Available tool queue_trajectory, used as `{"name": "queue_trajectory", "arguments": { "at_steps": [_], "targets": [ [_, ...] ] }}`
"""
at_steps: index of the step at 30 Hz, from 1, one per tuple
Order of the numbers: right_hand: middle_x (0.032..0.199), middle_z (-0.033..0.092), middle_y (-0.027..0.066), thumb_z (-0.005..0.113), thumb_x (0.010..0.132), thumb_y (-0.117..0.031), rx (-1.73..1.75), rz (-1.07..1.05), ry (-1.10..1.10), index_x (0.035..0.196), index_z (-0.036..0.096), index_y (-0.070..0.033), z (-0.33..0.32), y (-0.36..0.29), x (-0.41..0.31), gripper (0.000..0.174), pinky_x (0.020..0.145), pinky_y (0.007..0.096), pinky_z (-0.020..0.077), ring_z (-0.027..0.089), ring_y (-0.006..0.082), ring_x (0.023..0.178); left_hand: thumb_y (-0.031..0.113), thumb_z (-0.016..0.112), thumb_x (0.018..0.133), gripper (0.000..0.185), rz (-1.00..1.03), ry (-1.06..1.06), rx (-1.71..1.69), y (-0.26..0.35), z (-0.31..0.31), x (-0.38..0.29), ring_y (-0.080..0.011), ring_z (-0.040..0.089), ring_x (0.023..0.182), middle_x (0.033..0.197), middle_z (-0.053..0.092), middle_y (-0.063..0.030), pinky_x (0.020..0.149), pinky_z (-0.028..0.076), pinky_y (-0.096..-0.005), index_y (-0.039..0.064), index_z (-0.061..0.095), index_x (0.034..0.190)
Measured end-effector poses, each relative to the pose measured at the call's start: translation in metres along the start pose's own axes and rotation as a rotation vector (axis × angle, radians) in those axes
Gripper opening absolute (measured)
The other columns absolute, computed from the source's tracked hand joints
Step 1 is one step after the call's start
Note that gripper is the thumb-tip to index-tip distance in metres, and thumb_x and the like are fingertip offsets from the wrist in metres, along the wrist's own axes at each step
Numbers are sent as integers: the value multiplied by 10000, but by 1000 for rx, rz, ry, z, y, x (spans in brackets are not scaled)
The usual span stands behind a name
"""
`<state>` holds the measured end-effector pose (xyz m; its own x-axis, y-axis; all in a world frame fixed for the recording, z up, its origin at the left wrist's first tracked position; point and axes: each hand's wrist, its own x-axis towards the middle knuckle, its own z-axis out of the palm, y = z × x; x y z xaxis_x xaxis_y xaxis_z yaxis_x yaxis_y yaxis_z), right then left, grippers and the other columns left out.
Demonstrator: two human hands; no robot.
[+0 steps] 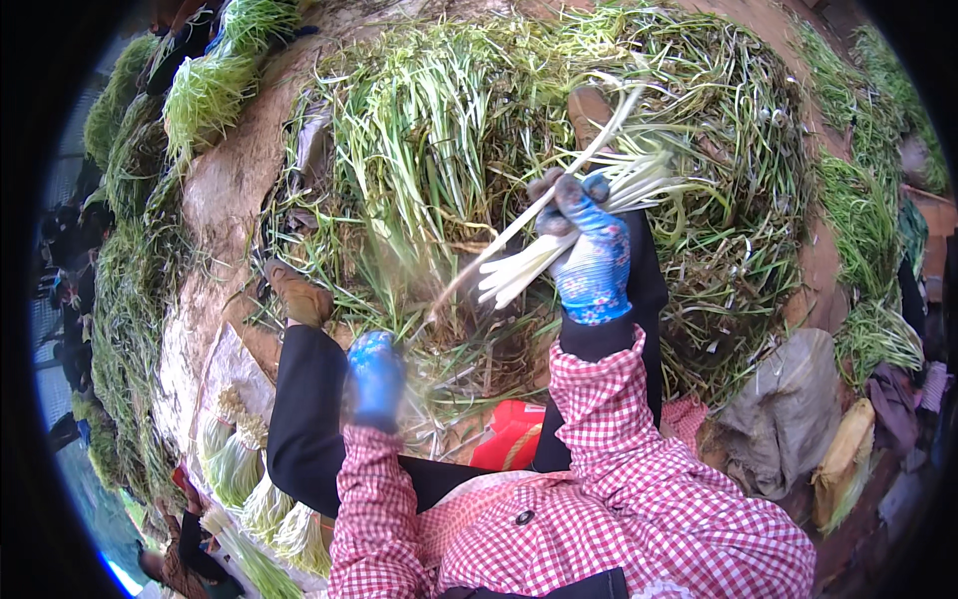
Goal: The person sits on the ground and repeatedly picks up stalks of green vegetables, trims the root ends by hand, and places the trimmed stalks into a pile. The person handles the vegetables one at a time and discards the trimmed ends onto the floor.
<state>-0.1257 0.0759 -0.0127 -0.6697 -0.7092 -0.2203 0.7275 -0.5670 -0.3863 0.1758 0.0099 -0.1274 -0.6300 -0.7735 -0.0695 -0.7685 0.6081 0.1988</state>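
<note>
My right hand [591,251], in a blue flowered glove with soiled fingertips, grips a bunch of white-stemmed vegetable stalks [516,273]. Their cut-looking white ends point down and left, and the paler leafy part comes out above the fingers. One longer stalk [509,232] lies across the fingers, its thin brownish end reaching towards my left hand. My left hand [374,378], in the same kind of glove, is blurred by motion beside my left knee; whether anything is in its fingers does not show. Before me spreads a heap of green stalks and leaves [419,142].
Tied bundles of pale stalks [258,479] lie on a sheet at lower left. A red bag [509,434] sits between my legs. To the right are a grey sack [782,412] and more greens [853,217]. Piled greens [138,299] line the left; a person [187,554] is at lower left.
</note>
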Motion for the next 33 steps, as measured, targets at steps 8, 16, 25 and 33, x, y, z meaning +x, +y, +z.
{"name": "queue_trajectory", "arguments": {
  "at_steps": [8, 16, 25, 33],
  "targets": [
    [883, 641, 145, 654, 785, -25, -194, 72, -134, 827, 461, -122, 7, 13, -5, 220, 459, 166, 414, 568, 101, 611, 78, 590, 837, 397, -84, 166, -1417, 61, -65, 63, -165, 526, 1040, 1183, 543, -114, 874, 416, -273, -1, 491, 1213],
    [886, 602, 145, 610, 811, -3, 41, -82, -95, 809, 447, -130, -1, -19, -2, 207, 474, 166, 409, 585, 182, 726, 53, 633, 800, 165, -322, -120, -1457, 86, -27, 65, -113, 598, 712, 841, 639, -73, 666, 481, -227, -10, 604, 951],
    [966, 597, 33, 594, 830, -27, 325, -53, -82, 801, 530, -131, -5, -33, 3, 126, 487, 176, 412, 570, 186, 936, 45, 587, 838, 427, -281, 74, -112, -16, -14, 61, -173, 539, 1040, 1184, 543, -113, 896, 422, -275, -22, 458, 1239],
    [971, 594, 64, 615, 818, -36, 135, 131, -136, 871, 503, -150, -4, 5, 3, 169, 505, 176, 412, 567, 209, 958, 25, 606, 787, 466, 150, -32, -1076, 67, -93, 62, -178, 532, 1060, 1176, 553, -122, 927, 416, -295, 9, 477, 1235]
  ]
}}
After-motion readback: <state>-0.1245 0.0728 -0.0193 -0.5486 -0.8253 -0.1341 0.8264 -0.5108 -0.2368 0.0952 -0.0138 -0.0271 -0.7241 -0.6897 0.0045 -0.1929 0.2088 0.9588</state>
